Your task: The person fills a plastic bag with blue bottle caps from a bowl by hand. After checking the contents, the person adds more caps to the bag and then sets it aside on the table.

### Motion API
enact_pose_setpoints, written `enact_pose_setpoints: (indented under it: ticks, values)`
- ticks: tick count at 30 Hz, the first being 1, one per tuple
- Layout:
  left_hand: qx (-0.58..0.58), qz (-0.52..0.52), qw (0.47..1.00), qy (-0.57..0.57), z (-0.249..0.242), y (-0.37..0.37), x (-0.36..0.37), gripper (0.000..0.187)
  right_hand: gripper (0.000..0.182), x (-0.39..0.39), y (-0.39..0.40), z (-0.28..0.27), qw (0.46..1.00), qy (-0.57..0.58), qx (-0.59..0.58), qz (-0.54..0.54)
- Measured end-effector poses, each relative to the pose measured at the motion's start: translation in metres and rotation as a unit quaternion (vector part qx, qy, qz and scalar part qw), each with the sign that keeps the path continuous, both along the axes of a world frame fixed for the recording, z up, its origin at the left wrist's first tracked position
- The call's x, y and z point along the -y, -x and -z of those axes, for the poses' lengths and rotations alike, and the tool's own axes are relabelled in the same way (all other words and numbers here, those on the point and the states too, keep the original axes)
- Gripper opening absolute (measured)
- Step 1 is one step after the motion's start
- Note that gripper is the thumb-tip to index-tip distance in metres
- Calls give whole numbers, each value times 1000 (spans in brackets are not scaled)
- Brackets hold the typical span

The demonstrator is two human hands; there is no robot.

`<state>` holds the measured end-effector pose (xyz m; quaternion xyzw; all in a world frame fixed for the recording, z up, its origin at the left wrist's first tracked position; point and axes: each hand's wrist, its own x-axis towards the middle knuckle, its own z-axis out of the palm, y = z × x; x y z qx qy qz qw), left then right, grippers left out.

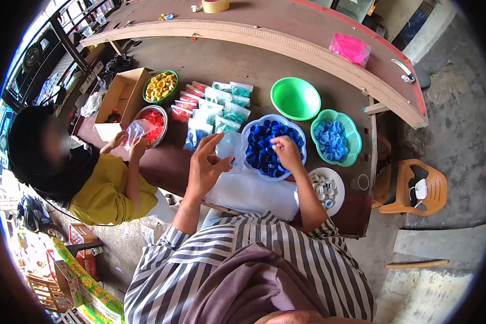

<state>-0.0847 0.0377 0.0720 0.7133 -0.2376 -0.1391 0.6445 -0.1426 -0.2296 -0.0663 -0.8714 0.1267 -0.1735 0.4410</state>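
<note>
My left hand (pixel 204 168), thumb and fingers curved, grips a clear plastic bag (pixel 229 150) beside the basket. Over the right part of a pale blue basket (pixel 247 131) is my right hand (pixel 287 153), its fingers pinched on what looks like a dark blue bottle cap (pixel 271 140). Many more dark blue caps (pixel 260 157) fill that basket. Below the basket, near my body, lies a stack of clear plastic bags (pixel 248 193). Filled bags with green, red and blue contents (pixel 221 97) lie in rows beyond my left hand.
On the right are a green basin (pixel 295 86), a basket of light blue caps (pixel 346 123) and a plate of white caps (pixel 337 202). A co-worker (pixel 105 189) on the left holds a bag by a bowl of red caps (pixel 159 116). A raised shelf edge (pixel 254 32) runs behind.
</note>
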Motion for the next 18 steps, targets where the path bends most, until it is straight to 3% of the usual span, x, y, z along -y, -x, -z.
enact_pose_setpoints:
  ticks: [8, 12, 16, 18]
  values:
    - [-20, -14, 1000, -6, 0, 12, -14, 57, 27, -16, -18, 78, 966, 243, -48, -67]
    - [-25, -25, 999, -7, 2, 10, -14, 57, 28, -6, -22, 57, 958, 254, -88, -103]
    - [-28, -35, 999, 8, 5, 7, -8, 57, 21, 8, -18, 45, 989, 116, 17, -92]
    - [-24, -34, 999, 9, 12, 4, -3, 57, 21, 15, -10, 42, 995, 74, -2, -63]
